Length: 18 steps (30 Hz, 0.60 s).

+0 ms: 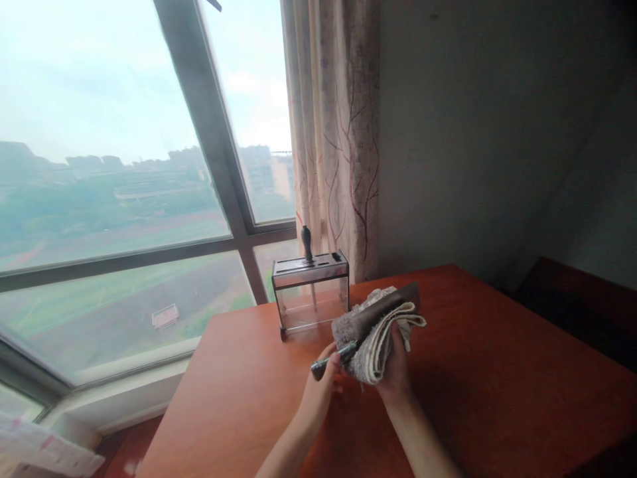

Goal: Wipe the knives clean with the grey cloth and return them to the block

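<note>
My left hand (326, 377) is closed around the metal handle of a kitchen knife (388, 307), its broad blade pointing up and to the right. A folded grey and cream towel (381, 345) wraps about the blade, with part of the blade showing between the layers. My right hand (398, 365) grips the towel from the right side, its fingers partly hidden behind the cloth. Just beyond my hands stands a clear-sided knife block (312, 272) with a slotted top. A dark-handled tool (306, 244) sits upright in one of its slots.
All of this is above or on a reddish-brown wooden table (239, 398). A large window (124, 199) with grey frames lies to the left. Behind the table hang patterned curtains (343, 133) beside a dark wall (472, 133).
</note>
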Tool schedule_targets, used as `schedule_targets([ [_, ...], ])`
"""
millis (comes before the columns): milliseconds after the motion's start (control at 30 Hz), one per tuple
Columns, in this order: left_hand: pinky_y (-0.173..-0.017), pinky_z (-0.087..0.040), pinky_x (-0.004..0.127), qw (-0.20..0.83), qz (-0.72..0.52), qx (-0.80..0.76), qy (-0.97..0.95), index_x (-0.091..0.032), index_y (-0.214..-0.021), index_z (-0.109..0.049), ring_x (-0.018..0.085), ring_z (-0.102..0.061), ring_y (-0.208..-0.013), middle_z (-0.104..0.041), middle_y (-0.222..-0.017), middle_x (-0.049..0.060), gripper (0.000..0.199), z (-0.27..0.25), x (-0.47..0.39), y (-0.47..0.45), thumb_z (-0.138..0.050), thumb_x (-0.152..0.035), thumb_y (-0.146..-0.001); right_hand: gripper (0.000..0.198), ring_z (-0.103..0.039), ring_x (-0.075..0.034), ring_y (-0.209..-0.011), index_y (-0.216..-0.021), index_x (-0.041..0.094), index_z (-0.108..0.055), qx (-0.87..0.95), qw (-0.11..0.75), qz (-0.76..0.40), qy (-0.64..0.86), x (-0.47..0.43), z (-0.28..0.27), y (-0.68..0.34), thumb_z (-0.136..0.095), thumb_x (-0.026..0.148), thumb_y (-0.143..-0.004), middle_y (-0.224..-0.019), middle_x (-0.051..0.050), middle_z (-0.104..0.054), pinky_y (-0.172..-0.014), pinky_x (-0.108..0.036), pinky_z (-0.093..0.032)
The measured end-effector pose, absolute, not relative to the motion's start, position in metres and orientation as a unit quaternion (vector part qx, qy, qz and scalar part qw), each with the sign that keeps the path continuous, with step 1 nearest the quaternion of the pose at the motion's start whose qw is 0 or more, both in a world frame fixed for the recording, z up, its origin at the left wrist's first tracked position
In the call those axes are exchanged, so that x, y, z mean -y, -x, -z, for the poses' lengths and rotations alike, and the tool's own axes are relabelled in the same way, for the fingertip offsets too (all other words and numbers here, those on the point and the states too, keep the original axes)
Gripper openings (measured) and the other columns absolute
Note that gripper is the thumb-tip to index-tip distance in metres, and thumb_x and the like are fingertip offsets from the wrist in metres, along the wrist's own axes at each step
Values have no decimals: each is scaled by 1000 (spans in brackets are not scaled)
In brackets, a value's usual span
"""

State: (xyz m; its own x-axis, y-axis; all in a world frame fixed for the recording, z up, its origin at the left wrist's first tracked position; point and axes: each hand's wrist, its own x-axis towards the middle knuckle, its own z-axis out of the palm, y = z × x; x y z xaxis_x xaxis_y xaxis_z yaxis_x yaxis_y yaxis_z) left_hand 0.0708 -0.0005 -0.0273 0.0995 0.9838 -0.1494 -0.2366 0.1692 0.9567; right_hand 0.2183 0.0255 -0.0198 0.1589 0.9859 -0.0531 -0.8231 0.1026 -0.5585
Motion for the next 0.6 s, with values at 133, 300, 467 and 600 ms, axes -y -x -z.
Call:
schedule_targets([
  [133, -61, -48, 29, 620, -525, -426, -398, -18, -104, -68, 25, -63, -82, -70, -95, 10, 48, 20, 5, -75, -67, -53, -72, 44, -66, -26, -99, -96, 24, -68, 187, 674, -663, 267, -18, 25, -201, -63, 61, -72, -100, -2, -73, -83, -43, -54],
  [300, -78, -49, 32, 560, -593, -413, -406, -20, -100, -68, 29, -60, -104, -69, -106, 10, 38, 7, -4, -63, -71, -44, -71, 32, -66, -22, -97, -98, 27, -66, 222, 647, -681, 262, -12, 24, -200, -71, 43, -72, -102, 1, -72, -84, -39, -54],
  [467, -58, -47, 27, 517, -591, -458, -417, -17, -101, -68, 20, -63, -72, -70, -97, 9, 41, -1, -13, -39, -72, -44, -70, 23, -68, -21, -89, -91, 25, -67, 180, 663, -683, 247, -14, 22, -210, -72, 29, -69, -93, 2, -73, -85, -37, -53],
  [600, -62, -50, 32, 600, -547, -412, -414, -14, -98, -68, 23, -66, -70, -71, -86, 10, 42, -5, -17, -23, -65, -49, -75, 16, -68, -22, -89, -86, 25, -68, 119, 697, -673, 215, -20, 21, -225, -68, 30, -71, -88, 2, -74, -86, -41, -53],
])
